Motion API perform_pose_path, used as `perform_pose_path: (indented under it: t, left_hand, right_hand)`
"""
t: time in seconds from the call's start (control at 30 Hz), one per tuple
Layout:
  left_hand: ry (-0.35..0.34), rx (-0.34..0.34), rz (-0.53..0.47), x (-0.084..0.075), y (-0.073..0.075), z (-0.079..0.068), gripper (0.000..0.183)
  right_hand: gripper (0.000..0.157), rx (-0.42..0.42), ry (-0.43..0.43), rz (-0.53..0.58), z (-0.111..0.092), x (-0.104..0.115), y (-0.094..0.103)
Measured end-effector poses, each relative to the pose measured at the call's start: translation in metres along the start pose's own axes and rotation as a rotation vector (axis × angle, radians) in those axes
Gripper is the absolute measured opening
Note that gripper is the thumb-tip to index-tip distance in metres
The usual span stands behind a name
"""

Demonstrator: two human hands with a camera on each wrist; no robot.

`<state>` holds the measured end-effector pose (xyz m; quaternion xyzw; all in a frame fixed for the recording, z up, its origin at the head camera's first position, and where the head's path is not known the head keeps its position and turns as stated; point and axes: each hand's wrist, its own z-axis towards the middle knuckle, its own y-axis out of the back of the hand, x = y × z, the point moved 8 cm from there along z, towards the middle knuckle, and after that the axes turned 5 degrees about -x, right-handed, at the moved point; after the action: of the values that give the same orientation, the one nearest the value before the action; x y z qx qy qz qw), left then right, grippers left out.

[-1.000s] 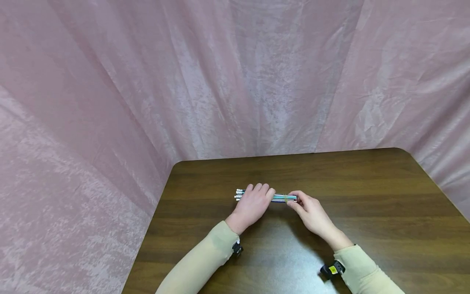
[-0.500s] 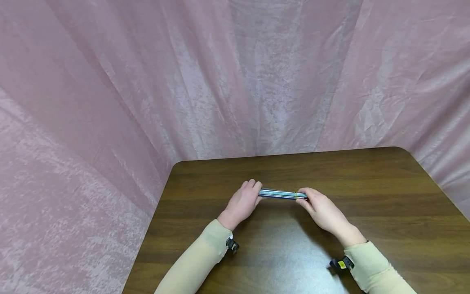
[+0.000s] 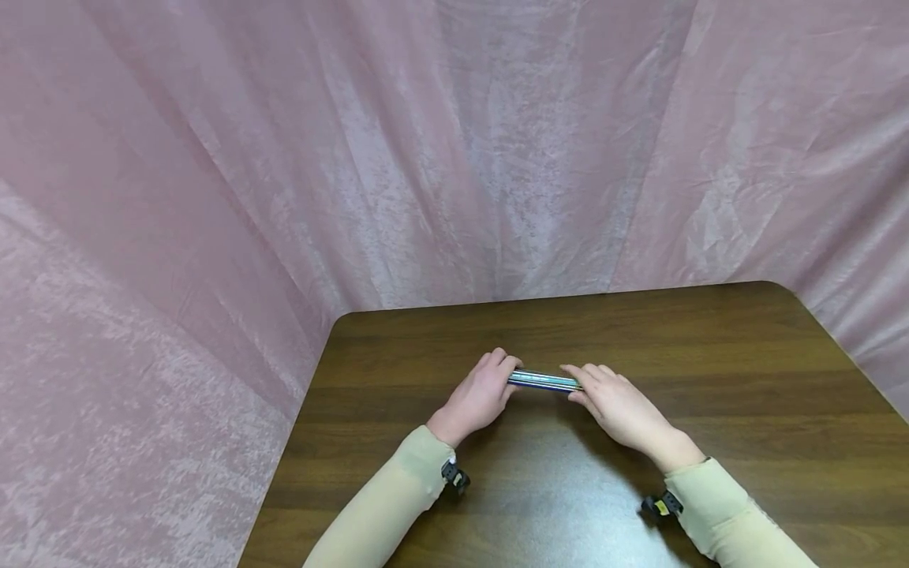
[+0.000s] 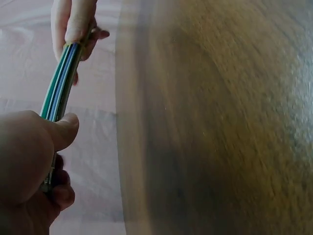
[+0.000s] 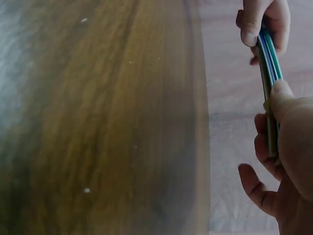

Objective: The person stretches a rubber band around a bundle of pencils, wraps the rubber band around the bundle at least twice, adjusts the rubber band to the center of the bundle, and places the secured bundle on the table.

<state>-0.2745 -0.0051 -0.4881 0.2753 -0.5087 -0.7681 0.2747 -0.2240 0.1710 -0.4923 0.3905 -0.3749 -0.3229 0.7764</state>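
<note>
A slim bundle of pencils (image 3: 543,381) in blue, green and white is held level above the table, between both hands. My left hand (image 3: 477,397) grips its left end, thumb on the near side, as the left wrist view shows along the bundle (image 4: 61,85). At the other end my right hand (image 3: 625,406) holds it between thumb and fingers. A thin yellow-green rubber band (image 5: 266,105) goes round the bundle by the right thumb, partly covered. Both ends of the pencils are mostly hidden in the hands.
Beneath the hands lies a brown wood-grain table (image 3: 568,331) with rounded far corners. Pink velvet curtains (image 3: 497,158) hang behind its far edge and along the sides. A small black camera sits on each wrist (image 3: 454,476).
My left hand has slid outward to the bundle's left end, covering the pencil ends that showed before. The bundle shifted right, then slightly back; my right hand now covers the rubber band more.
</note>
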Motion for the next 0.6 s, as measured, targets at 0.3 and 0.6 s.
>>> perform_pose_path:
  t: [0.3,0.6]
  left_hand:
    - [0.074,0.037,-0.060,0.015,-0.003,-0.004,0.028]
    - [-0.046,0.032,0.288,-0.009,-0.006,0.000,0.012]
  right_hand:
    - [0.033,-0.051,0.010,-0.104,-0.003,-0.009,0.007]
    - [0.033,-0.067,0.133,-0.178,0.006,0.011,0.000]
